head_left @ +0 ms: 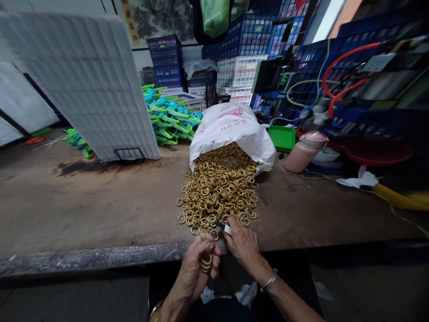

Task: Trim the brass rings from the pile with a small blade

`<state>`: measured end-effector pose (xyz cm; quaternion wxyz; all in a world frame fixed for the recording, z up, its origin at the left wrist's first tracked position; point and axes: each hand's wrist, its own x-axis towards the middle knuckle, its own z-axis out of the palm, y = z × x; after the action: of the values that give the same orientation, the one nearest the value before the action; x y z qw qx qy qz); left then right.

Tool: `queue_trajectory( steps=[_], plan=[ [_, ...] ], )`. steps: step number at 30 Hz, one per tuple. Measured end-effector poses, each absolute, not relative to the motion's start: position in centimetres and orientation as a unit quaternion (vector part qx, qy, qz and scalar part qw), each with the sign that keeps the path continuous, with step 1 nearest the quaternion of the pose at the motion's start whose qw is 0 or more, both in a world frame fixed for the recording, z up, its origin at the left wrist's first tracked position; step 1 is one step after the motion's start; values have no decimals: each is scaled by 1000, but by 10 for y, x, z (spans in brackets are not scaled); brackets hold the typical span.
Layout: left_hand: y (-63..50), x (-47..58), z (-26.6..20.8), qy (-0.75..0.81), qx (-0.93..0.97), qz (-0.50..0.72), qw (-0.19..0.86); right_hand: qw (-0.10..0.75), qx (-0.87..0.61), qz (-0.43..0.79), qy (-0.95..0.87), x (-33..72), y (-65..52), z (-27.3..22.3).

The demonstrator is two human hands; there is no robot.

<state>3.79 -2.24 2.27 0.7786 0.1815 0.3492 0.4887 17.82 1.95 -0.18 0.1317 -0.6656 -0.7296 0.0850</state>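
Plainly, in the head view, I see the left grip (197,259) curled around a small bunch of brass-coloured rings (205,264), just off the near edge of the table (127,201). The right grip (244,241) is closed around a small tool (224,227), dark at the tip and pale along its side; that tip sits at the front of the ring pile (221,190), and I can't tell whether it touches a ring. The pile spills onto the table from a white bag (231,127) lying on its side. Right of the bag I make out a green tray (282,138) and a pink bottle (303,154); left, a turquoise-and-green heap (174,118) near a tall pale panel (83,85).
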Motion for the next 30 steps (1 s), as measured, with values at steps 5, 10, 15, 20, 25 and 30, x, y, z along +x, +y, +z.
queue_trajectory(
  steps=[5, 10, 15, 20, 25, 30],
  plan=[
    [-21, 34, 21, 322, 118, 469, 814, 157, -666, 92, -723, 182, 21, -7],
    [-17, 38, 19, 363, 136, 470, 793, 234, -650, 199, -695, 190, 22, -8],
    [-11, 41, 14, 436, 288, 494, 695, 324, -588, 433, -602, 188, 20, 9],
    [-9, 39, 16, 470, 465, 496, 563, 350, -537, 573, -511, 181, 13, 20],
    [-11, 38, 19, 459, 545, 484, 509, 336, -546, 605, -472, 177, 11, 15],
    [-12, 42, 15, 469, 497, 474, 555, 343, -530, 554, -543, 181, 12, 3]
  ],
)
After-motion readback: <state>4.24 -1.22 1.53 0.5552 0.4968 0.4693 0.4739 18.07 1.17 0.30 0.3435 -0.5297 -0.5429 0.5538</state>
